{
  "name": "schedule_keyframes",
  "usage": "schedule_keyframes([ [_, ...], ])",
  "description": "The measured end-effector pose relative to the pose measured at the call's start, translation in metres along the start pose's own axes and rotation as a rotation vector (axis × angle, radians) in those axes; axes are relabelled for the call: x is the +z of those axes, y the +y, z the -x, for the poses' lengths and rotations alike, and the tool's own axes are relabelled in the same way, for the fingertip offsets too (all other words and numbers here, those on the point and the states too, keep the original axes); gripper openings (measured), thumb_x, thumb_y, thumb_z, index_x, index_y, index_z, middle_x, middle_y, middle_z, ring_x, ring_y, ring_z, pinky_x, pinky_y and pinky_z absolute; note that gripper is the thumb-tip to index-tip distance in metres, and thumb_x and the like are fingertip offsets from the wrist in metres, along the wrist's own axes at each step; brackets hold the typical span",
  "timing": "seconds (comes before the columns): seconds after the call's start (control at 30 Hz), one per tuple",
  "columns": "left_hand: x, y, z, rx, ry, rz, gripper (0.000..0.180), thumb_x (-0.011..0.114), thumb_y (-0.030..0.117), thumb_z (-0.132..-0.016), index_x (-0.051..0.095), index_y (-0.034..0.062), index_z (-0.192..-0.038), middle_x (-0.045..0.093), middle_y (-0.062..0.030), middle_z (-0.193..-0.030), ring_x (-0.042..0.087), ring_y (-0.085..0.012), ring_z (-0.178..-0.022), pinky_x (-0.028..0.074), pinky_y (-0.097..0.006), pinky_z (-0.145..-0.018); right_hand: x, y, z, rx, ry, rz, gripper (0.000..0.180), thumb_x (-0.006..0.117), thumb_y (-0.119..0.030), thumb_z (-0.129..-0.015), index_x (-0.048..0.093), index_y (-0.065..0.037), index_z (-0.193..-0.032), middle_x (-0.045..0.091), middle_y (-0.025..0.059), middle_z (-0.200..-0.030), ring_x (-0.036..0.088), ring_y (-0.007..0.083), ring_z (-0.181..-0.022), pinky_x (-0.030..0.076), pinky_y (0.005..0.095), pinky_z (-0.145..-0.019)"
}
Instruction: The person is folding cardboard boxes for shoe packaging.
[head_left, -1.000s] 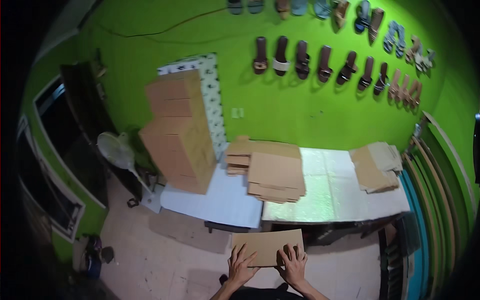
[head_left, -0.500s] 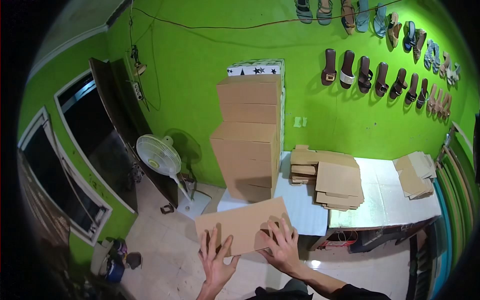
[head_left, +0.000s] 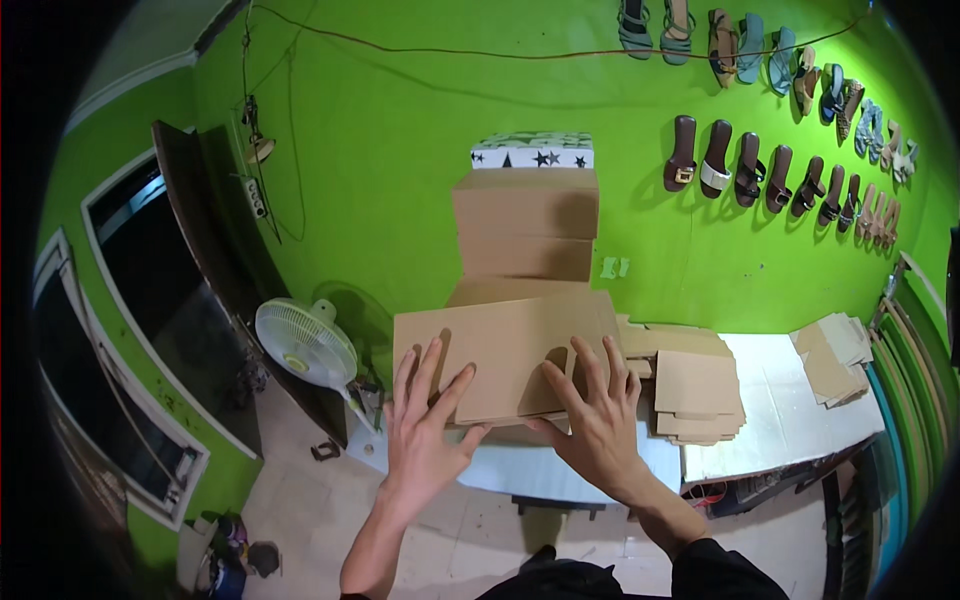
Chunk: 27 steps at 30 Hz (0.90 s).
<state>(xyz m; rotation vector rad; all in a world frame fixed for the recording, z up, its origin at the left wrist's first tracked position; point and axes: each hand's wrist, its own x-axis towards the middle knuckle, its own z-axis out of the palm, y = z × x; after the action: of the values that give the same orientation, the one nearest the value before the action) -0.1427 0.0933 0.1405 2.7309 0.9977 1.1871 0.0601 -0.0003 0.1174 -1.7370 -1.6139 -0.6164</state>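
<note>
Between my two hands is a closed brown cardboard box (head_left: pixel 505 345), tilted a little and in front of the stacked boxes. My left hand (head_left: pixel 430 415) grips its near left part, fingers spread over the top and thumb at the near edge. In the same way my right hand (head_left: pixel 600 410) holds the near right part. Behind it rises a stack of similar brown boxes (head_left: pixel 525 215). Whether the held box rests on the stack's lower front boxes cannot be made out, as it hides them.
A white patterned box (head_left: pixel 530 157) stands behind the stack. Flattened cardboard pieces (head_left: pixel 697 385) lie on the white-topped table (head_left: pixel 780 430) to the right, with more cardboard (head_left: pixel 832 358) farther along. A fan (head_left: pixel 305 340) stands at left. Sandals (head_left: pixel 748 170) hang on the green wall.
Both hands have carried the box forward, away from me, to the stack; it now covers the stack's lower front. The view has shifted, and more of my forearms shows.
</note>
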Motion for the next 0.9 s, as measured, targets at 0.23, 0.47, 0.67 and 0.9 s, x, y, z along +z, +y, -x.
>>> schedule_keyframes([
  [0.23, 0.009, -0.047, -0.096, 0.076, -0.055, 0.137, 0.075, 0.087, 0.015, -0.064, 0.064, 0.0074, -0.135, 0.039, -0.0161, -0.158, 0.037, -0.0401, -0.142, 0.035, -0.048, -0.116, 0.028, 0.018, -0.08, -0.015, 0.026, 0.121, 0.064, 0.081, -0.041, -0.077, 0.061, -0.015, -0.132, 0.04, 0.0179, -0.15, 0.032, 0.0457, -0.141, 0.038, 0.0661, -0.091],
  [0.47, 0.05, -0.102, -0.149, 0.117, -0.182, 0.171, 0.076, 0.085, 0.029, -0.072, 0.058, 0.0093, -0.141, 0.036, -0.0137, -0.159, 0.031, -0.0386, -0.146, 0.031, -0.051, -0.117, 0.073, 0.041, -0.116, 0.057, -0.013, 0.17, 0.062, 0.079, -0.046, -0.08, 0.061, -0.018, -0.132, 0.042, 0.0165, -0.147, 0.032, 0.0448, -0.141, 0.037, 0.0612, -0.097],
  [0.67, 0.075, -0.12, -0.156, 0.235, -0.144, -0.067, 0.061, 0.077, 0.039, -0.083, 0.062, 0.0164, -0.137, 0.038, -0.0108, -0.158, 0.027, -0.0363, -0.148, 0.017, -0.071, -0.115, 0.091, 0.032, -0.124, 0.089, -0.066, 0.347, 0.072, 0.078, -0.047, -0.08, 0.054, -0.015, -0.14, 0.043, 0.0191, -0.149, 0.035, 0.0471, -0.141, 0.03, 0.0697, -0.106],
  [0.9, 0.104, -0.13, -0.165, 0.473, 0.026, 0.149, 0.043, 0.075, 0.022, -0.083, 0.066, 0.0076, -0.123, 0.063, -0.0093, -0.128, 0.056, -0.0316, -0.121, 0.038, -0.047, -0.108, 0.116, 0.021, -0.128, 0.081, -0.039, 0.341, 0.058, 0.07, -0.04, -0.089, 0.058, -0.006, -0.135, 0.054, 0.0191, -0.139, 0.047, 0.0421, -0.131, 0.03, 0.0617, -0.11],
])
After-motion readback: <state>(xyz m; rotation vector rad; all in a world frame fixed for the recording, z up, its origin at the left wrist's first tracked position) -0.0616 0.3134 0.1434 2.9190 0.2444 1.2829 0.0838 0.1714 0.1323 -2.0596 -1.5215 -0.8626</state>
